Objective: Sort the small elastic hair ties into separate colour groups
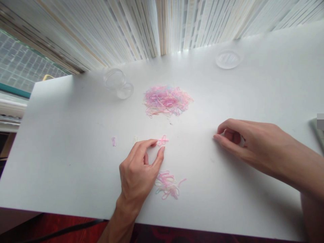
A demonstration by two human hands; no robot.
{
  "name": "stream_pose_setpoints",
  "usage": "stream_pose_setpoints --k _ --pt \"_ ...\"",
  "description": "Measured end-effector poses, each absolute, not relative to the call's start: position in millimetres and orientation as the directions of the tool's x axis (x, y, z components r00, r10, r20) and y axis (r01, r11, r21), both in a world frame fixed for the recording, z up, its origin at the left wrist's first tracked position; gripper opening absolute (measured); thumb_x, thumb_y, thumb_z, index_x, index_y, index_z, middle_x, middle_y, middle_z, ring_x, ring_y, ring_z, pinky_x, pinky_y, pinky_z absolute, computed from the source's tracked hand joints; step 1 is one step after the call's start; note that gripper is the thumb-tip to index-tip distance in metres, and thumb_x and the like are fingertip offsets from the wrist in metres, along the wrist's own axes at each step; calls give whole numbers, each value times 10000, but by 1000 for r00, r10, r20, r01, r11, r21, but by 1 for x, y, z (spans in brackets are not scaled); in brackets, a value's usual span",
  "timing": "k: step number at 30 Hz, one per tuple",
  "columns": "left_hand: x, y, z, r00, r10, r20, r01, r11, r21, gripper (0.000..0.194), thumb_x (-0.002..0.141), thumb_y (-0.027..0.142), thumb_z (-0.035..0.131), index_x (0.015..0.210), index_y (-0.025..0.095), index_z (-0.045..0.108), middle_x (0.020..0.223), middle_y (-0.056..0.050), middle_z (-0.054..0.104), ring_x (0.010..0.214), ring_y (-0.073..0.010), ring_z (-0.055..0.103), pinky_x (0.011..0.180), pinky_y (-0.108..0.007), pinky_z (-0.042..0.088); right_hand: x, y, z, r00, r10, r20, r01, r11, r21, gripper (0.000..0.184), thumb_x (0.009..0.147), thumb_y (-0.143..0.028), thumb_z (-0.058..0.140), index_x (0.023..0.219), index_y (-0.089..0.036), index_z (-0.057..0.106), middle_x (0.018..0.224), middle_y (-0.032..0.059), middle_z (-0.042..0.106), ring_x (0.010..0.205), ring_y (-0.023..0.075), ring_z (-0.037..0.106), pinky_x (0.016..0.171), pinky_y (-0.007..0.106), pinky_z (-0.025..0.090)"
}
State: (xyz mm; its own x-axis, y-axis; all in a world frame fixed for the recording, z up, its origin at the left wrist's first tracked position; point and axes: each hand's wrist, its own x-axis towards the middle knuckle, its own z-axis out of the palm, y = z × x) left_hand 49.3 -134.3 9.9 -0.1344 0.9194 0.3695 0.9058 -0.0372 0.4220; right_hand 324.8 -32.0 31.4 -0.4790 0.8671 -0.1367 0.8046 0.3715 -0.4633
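My left hand [141, 165] rests over the white table, thumb and forefinger apart, with their tips beside a few pink rubber bands [163, 140]. Below those fingertips lies a small loose pile of pink, white and bluish rubber bands [167, 185], partly next to my thumb. Off to the right, my right hand [240, 140] hovers at or just above the tabletop, thumb and forefinger pinched together. Whether something tiny sits in that pinch cannot be made out. A large heap of pastel rubber bands [167, 100] lies farther back, beyond both hands.
Left of my left hand are some purple bands [113, 141] and faint pale ones [136, 138]. Clear round containers [115, 80] stand at the back left, and a clear round lid or dish [228, 59] at the back right. A striped curtain [162, 27] hangs behind the white table [63, 175].
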Motion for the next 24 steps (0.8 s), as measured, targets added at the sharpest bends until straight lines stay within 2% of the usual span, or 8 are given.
stream_pose_setpoints --k 9,12,18,21,24 --pt "51 -133 10 -145 914 380 869 -66 490 84 938 160 725 1016 183 747 786 28 733 494 -71 482 572 -211 464 324 -34 38 -496 858 -135 804 395 -444 219 1006 -406 494 919 -252 623 726 15 679 572 191 599 572 320 417" --pt "51 -132 9 -137 900 414 869 -91 486 54 963 177 704 986 188 752 745 36 728 476 -70 469 558 -208 451 326 -33 36 -520 848 -107 776 416 -475 219 986 -426 524 919 -245 629 717 15 669 576 184 597 561 311 425" --pt "48 -132 4 -135 877 462 864 -124 488 81 989 215 693 965 167 754 745 22 747 480 -74 497 534 -210 436 335 -32 32 -558 815 -155 754 420 -505 163 932 -386 579 1007 -255 640 813 23 685 691 199 633 637 319 482" --pt "45 -134 3 -136 871 472 865 -127 485 99 995 235 689 960 167 754 745 23 746 483 -78 512 533 -215 438 340 -32 38 -551 811 -198 762 392 -515 206 873 -324 595 1064 -259 635 892 28 710 747 205 643 677 325 506" --pt "41 -139 4 -133 872 471 868 -127 481 101 1000 245 682 993 169 747 769 21 746 488 -81 514 544 -219 446 344 -30 48 -531 811 -244 777 352 -523 208 831 -268 582 1033 -257 627 920 21 719 747 194 638 688 319 515"
